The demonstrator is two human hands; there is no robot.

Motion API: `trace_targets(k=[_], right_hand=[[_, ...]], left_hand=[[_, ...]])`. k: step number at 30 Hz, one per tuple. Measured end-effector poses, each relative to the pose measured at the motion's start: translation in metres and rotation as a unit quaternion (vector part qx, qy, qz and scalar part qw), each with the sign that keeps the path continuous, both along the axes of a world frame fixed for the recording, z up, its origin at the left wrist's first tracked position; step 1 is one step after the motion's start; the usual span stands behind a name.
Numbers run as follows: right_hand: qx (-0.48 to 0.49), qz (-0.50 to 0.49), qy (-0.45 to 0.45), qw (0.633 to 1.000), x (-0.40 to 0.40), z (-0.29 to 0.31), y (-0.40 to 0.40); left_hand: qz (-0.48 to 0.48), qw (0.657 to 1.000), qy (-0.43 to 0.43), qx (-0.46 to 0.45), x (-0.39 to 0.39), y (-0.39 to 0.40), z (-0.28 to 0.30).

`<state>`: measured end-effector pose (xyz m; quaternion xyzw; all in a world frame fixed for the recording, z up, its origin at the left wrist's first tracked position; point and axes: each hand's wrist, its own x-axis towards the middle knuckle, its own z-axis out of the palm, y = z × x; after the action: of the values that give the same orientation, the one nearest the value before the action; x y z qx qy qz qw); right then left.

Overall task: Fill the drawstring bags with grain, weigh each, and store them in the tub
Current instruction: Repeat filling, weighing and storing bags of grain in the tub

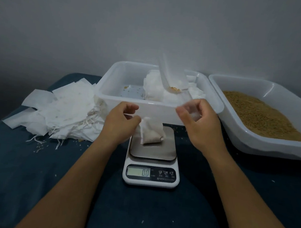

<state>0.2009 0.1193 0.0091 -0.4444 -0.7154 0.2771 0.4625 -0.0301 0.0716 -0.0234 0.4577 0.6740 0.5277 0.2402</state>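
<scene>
- Left hand [121, 119] pinches neck of filled drawstring bag [151, 134] over scale platform [153, 150]
- Right hand [199, 118] curled, pinching drawstring, blurred
- Scale display [138, 171] reads 0.0

— What's on the dark blue cloth-covered surface [15, 175]?
— I see a white digital kitchen scale [151, 168], two white plastic tubs [111, 96] [252, 139], heaped flat white paper bags [61, 114], and scattered grains [39, 149].

Brushed metal scale platter [153, 149], glossy plastic tub [112, 85]
</scene>
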Motion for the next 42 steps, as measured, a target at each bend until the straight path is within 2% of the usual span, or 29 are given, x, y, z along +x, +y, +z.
trace_targets(k=[3,7,11,14,17,20,25,30,31,32,33,34,35,36,37,39,40,42], right_hand=[[0.036,-0.036,0.0,0.999,0.015,0.015,0.007],[0.059,-0.128,-0.069,0.988,0.052,0.033,0.035],[0.047,-0.224,-0.214,0.95,0.109,0.046,0.078],[-0.046,-0.266,-0.331,0.904,0.152,0.044,0.119],[-0.144,-0.256,-0.433,0.852,0.177,0.033,0.145],[-0.178,-0.22,-0.517,0.808,0.182,0.022,0.153],[-0.167,-0.193,-0.578,0.775,0.177,0.018,0.156],[-0.179,-0.206,-0.583,0.766,0.167,0.024,0.146],[-0.152,-0.221,-0.568,0.778,0.163,0.029,0.142],[-0.094,-0.245,-0.522,0.812,0.157,0.034,0.136],[-0.013,-0.272,-0.423,0.864,0.151,0.039,0.128],[0.075,-0.29,-0.277,0.913,0.14,0.044,0.113],[0.153,-0.281,-0.149,0.936,0.123,0.05,0.095],[0.188,-0.24,-0.082,0.949,0.102,0.054,0.078],[0.173,-0.171,-0.072,0.967,0.08,0.055,0.061],[0.048,-0.036,-0.16,0.985,0.035,0.047,0.035],[-0.011,0.005,-0.232,0.973,0.015,0.039,0.028],[-0.054,0.039,-0.328,0.942,-0.017,0.021,0.023]], left_hand=[[0.019,0.998,-0.063,-0.002,-0.002,0.001,0.003],[0.064,0.994,-0.093,0.005,-0.007,-0.001,0.007],[0.068,0.992,-0.103,-0.015,-0.013,0.0,0.008],[0.066,0.993,-0.092,-0.028,-0.015,0.002,0.007],[0.058,0.994,-0.082,-0.035,-0.014,0.002,0.006],[0.048,0.995,-0.07,-0.046,-0.013,0.002,0.005],[0.019,0.997,-0.042,-0.07,-0.011,0.0,0.005],[0.022,0.997,-0.045,-0.067,-0.013,0.001,0.004],[0.022,0.997,-0.044,-0.067,-0.013,0.001,0.003],[0.021,0.997,-0.043,-0.066,-0.014,0.001,0.002],[0.018,0.997,-0.042,-0.065,-0.013,0.002,0.001],[0.014,0.997,-0.04,-0.063,-0.013,0.003,0.0],[0.01,0.997,-0.04,-0.061,-0.012,0.003,-0.001],[0.005,0.997,-0.041,-0.058,-0.011,0.004,-0.001],[-0.001,0.998,-0.043,-0.056,-0.01,0.004,-0.001],[-0.013,0.998,-0.037,-0.056,-0.007,0.002,0.0],[-0.015,0.998,-0.031,-0.056,-0.007,0.002,-0.001],[-0.017,0.998,-0.021,-0.055,-0.006,0.0,-0.002]])
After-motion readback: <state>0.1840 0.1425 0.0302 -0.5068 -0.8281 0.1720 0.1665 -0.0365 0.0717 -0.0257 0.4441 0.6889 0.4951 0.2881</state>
